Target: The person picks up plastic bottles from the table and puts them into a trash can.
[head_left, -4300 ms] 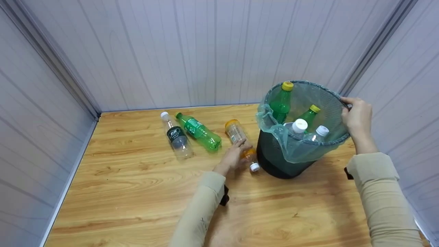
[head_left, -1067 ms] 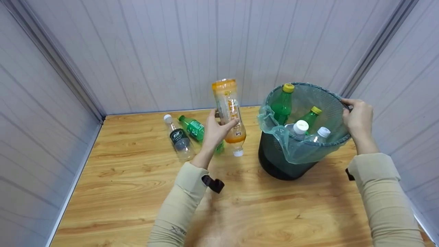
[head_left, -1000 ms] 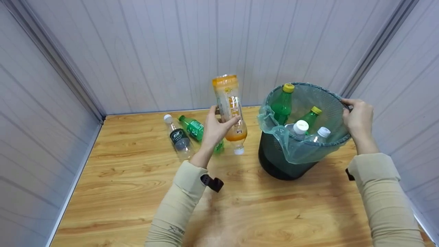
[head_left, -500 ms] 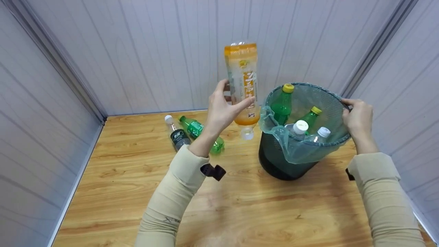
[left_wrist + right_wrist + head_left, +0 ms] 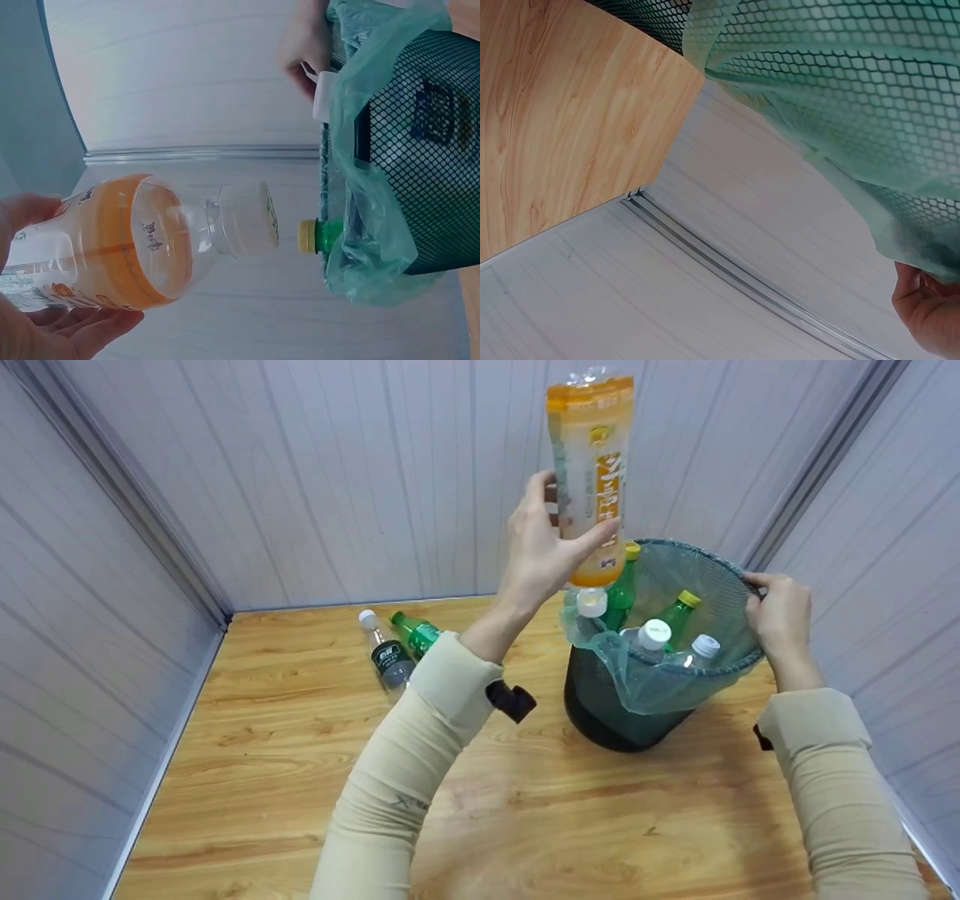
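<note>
My left hand (image 5: 544, 544) grips a clear plastic bottle (image 5: 589, 472) with an orange and white label, cap down, near the left rim of a mesh trash can (image 5: 626, 697). In the left wrist view the bottle's white cap (image 5: 251, 219) points toward the can's green bag (image 5: 375, 225). My right hand (image 5: 781, 611) holds the can's right rim, its fingers curled over the edge; in the right wrist view part of that hand (image 5: 930, 307) shows at the lined rim. Inside the can stand green bottles with yellow caps (image 5: 688, 598) and clear ones with white caps (image 5: 655, 634).
On the wooden table (image 5: 285, 780), left of the can, lie a clear bottle with a black label (image 5: 390, 654) and a green bottle (image 5: 416, 634), the latter partly hidden by my left sleeve. Pale panelled walls (image 5: 337, 472) enclose the back and sides.
My left hand has picked up the orange-labelled bottle from the table, then raised it and carried it right to the can. My right hand has stayed on the rim.
</note>
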The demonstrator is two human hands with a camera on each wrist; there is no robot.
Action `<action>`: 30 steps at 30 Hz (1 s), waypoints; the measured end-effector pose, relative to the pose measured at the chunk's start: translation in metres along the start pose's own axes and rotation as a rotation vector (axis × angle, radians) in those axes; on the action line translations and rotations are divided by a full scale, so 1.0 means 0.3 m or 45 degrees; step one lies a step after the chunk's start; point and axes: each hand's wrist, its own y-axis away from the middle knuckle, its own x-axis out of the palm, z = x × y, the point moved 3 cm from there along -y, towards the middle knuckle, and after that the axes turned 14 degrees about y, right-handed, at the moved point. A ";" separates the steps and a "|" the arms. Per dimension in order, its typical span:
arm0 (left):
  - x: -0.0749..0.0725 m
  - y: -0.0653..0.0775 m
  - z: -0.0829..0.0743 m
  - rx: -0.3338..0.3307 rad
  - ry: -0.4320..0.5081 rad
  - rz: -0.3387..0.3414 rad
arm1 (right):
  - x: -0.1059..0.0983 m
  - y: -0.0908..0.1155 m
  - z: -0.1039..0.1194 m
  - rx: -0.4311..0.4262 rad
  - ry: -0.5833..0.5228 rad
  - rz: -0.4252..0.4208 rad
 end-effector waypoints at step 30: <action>0.234 -0.102 0.152 -0.100 -0.027 0.078 | -0.010 0.015 0.016 -0.019 0.027 -0.029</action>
